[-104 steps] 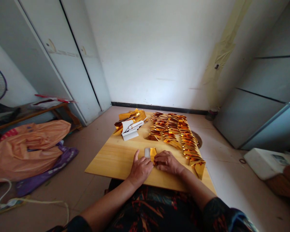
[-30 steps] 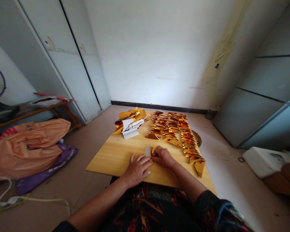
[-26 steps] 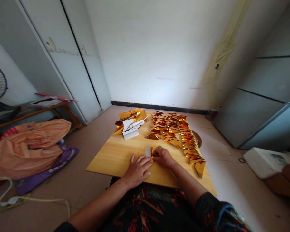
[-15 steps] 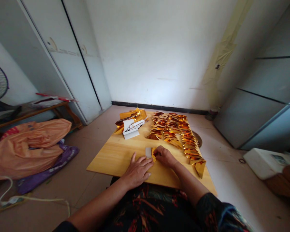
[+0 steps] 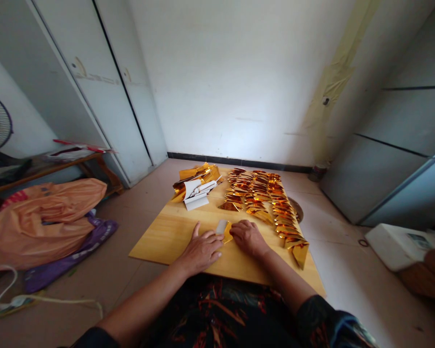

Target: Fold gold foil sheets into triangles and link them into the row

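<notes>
A small sheet of gold foil paper point(image 5: 224, 229), white on its back, lies on the wooden board point(image 5: 166, 232) in front of me. My left hand point(image 5: 199, 251) lies flat on the board with its fingers stretched out, the fingertips touching the paper's left edge. My right hand point(image 5: 247, 237) has its fingers bent and pressed down on the paper's right side. Several folded gold pieces point(image 5: 261, 195) lie in rows beyond my right hand.
A pile of unfolded gold sheets point(image 5: 195, 182) sits at the board's far left corner. Orange and purple bags point(image 5: 47, 222) lie on the floor to the left. A white box point(image 5: 395, 244) stands on the floor at right. Grey cabinets flank the room.
My left hand has slid a little left and forward and flattened out. My right hand has shifted slightly over the paper. The paper's white flap now tilts up more.
</notes>
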Demonstrator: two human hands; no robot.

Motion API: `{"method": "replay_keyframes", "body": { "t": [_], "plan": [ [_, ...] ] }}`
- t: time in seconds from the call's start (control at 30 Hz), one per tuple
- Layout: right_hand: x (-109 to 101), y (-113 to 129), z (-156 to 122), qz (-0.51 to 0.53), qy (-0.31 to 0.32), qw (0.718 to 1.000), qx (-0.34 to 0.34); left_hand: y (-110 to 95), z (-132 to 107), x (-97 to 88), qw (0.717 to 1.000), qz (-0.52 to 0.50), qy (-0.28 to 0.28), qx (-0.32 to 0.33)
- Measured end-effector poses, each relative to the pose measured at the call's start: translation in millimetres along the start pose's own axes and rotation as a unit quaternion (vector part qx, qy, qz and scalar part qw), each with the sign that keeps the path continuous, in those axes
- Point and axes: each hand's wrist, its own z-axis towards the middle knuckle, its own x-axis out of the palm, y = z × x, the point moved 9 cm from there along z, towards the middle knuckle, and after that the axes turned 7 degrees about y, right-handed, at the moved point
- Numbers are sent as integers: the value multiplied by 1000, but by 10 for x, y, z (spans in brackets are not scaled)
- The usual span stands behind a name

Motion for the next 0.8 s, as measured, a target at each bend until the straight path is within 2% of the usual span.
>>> {"method": "replay_keyframes", "body": {
  "t": [0.13,0.23,0.43,0.6,0.8],
  "plan": [
    [32,159,-51,-31,24,999,-23,236,45,-114,999,26,-24,-27],
    [138,229,-48,-45,39,998,-29,312,91,-134,998,40,-40,-41],
    [221,257,-34,-54,23,998,-37,290,89,-40,993,23,-84,-78],
    [190,245,-29,-91,27,994,-49,272,47,26,992,9,-97,-82],
    [227,283,-14,-146,40,984,-90,236,18,20,991,18,-102,-84]
  ]
}}
